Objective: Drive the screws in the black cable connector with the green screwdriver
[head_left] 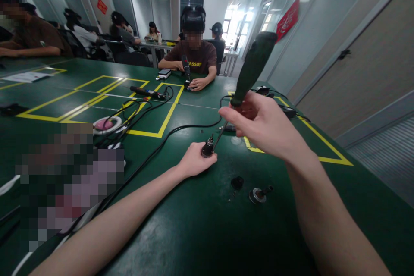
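You are pinching the small dark metal chuck (207, 147) in your left hand (194, 161), your right hand (261, 123) gripping the green-handled screwdriver (254, 67) seated in it; turning it squarely looks next.

We see the right hand (261, 123) gripping a green-handled screwdriver (250, 73), its tip set into a small metal part (207, 147) that the left hand (194, 161) pins to the green table (200, 228). Two loose parts (255, 194) lie nearer the table's near edge.
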{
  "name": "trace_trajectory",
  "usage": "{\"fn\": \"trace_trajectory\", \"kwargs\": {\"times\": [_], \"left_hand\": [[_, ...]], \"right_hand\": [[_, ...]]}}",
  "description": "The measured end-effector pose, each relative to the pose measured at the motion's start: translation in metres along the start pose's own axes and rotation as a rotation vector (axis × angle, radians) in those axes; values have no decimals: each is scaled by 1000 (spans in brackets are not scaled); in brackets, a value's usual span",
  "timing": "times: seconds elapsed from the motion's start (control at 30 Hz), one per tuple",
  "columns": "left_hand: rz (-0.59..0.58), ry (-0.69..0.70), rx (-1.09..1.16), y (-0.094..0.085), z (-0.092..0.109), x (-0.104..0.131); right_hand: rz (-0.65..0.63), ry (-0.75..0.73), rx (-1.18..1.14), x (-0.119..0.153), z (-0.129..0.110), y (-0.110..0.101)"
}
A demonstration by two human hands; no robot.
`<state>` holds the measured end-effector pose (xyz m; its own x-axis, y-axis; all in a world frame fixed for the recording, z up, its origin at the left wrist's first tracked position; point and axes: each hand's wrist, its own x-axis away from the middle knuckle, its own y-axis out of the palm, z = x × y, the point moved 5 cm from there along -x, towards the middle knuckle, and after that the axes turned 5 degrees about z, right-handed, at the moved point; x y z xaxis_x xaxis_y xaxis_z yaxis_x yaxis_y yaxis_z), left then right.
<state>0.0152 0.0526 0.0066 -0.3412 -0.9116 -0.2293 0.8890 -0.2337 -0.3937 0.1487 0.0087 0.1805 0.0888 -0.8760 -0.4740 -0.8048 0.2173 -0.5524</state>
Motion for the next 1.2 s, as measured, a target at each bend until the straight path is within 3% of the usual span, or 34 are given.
{"fn": "trace_trajectory", "kwargs": {"times": [0.1, 0.33, 0.63, 0.9, 1.2], "left_hand": [[-1, -9, -8, 1, -2, 0], [-2, -6, -20, 1, -4, 0], [8, 13, -25, 0, -3, 0], [2, 9, -33, 1, -1, 1], [-13, -10, -23, 0, 0, 1]], "right_hand": [[95, -51, -86, -1, -1, -1], [122, -157, -154, -1, -5, 2], [294, -113, -289, -3, 6, -7], [135, -223, -341, -3, -2, 5], [252, -221, -219, -3, 4, -3]]}}
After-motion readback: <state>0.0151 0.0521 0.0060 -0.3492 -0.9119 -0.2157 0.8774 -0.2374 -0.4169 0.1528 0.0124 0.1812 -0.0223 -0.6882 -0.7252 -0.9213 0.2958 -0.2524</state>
